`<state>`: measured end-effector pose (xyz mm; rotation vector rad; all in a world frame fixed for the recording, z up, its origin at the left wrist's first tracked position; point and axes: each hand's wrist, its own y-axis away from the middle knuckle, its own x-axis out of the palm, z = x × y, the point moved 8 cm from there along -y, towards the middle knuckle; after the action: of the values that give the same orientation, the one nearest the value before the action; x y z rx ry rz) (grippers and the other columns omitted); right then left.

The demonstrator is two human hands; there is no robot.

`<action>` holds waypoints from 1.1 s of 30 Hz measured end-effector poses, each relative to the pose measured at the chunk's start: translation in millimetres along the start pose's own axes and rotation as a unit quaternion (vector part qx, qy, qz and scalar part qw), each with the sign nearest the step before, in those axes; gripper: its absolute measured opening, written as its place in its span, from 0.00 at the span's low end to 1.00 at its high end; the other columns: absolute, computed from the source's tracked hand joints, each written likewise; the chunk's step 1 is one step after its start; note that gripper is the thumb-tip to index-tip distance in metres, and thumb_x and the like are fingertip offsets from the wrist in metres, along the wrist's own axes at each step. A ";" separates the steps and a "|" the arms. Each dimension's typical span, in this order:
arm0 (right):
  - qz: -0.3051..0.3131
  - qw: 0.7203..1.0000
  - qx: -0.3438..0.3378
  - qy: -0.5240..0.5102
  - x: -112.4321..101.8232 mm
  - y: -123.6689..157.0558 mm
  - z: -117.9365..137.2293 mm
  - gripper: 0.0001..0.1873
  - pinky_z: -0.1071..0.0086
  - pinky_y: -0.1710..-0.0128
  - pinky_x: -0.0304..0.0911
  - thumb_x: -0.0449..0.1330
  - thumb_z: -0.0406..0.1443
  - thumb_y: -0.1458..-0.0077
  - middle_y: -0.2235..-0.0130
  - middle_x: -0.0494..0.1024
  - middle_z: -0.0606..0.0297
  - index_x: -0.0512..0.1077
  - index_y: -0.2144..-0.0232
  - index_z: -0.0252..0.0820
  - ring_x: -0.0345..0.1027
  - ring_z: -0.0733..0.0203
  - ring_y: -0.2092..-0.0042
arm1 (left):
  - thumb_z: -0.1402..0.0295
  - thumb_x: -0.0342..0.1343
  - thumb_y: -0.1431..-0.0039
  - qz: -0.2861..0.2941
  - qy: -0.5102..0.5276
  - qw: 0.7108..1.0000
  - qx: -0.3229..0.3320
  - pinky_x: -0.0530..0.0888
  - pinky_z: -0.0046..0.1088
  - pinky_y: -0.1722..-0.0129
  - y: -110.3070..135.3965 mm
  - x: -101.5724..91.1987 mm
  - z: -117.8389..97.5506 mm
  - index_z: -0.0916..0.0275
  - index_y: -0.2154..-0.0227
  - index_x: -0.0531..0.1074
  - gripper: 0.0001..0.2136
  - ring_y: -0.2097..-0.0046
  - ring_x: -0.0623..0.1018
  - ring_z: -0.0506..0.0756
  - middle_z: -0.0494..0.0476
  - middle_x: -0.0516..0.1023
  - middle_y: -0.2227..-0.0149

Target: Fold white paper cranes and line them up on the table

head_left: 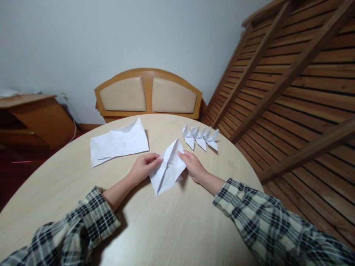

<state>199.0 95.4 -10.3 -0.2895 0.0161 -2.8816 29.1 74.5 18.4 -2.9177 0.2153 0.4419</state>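
Between my two hands is a white sheet of folded origami paper (169, 170), creased into a diamond-like shape with a raised fold along its middle. My left hand (142, 167) pinches its left edge, thumb on top and the other fingers partly hidden. On the upper right edge, my right hand (193, 166) grips the paper with the thumb over the top; its fingers underneath are hidden. The paper is tilted, its lower tip pointing towards me. Beyond my right hand, several small white folded paper figures (201, 138) stand in a row.
A stack of creased white paper (122, 142) lies on the left of the round pale wooden table (177, 229). Behind the table stands a wooden headboard (149, 92) with cream panels. Slatted wood (294, 81) leans along the right, and a wooden desk (41, 118) is at far left.
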 end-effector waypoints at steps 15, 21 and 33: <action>0.005 0.995 0.036 -0.091 2.4 -1.0 -3.7 0.18 0.62 0.57 0.66 0.57 0.51 0.43 0.59 0.80 0.61 0.75 0.65 0.44 0.71 0.54 0.54 | 0.55 0.59 0.47 -0.046 0.023 0.999 0.012 0.61 0.24 0.76 -4.5 -11.3 8.5 0.63 0.71 0.75 0.14 0.74 0.68 0.50 0.52 0.73 0.76; 0.025 0.999 0.004 -0.029 3.6 -2.1 -2.3 0.13 0.65 0.58 0.63 0.62 0.45 0.48 0.58 0.79 0.62 0.76 0.64 0.45 0.70 0.57 0.57 | 0.55 0.58 0.46 -0.068 0.037 0.997 0.017 0.61 0.25 0.75 -4.9 -16.0 9.8 0.63 0.72 0.73 0.14 0.74 0.68 0.50 0.50 0.71 0.76; 0.074 0.995 -0.045 0.044 11.5 0.5 4.9 0.19 0.62 0.55 0.60 0.61 0.54 0.45 0.61 0.78 0.63 0.76 0.65 0.46 0.67 0.57 0.59 | 0.57 0.59 0.45 -0.065 0.044 0.997 0.009 0.61 0.25 0.76 -4.7 -15.8 11.2 0.63 0.71 0.73 0.13 0.76 0.68 0.49 0.50 0.72 0.77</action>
<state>189.1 92.1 -3.3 -0.1696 0.1758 -2.7480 11.8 83.2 13.4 -2.9145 0.0393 0.2891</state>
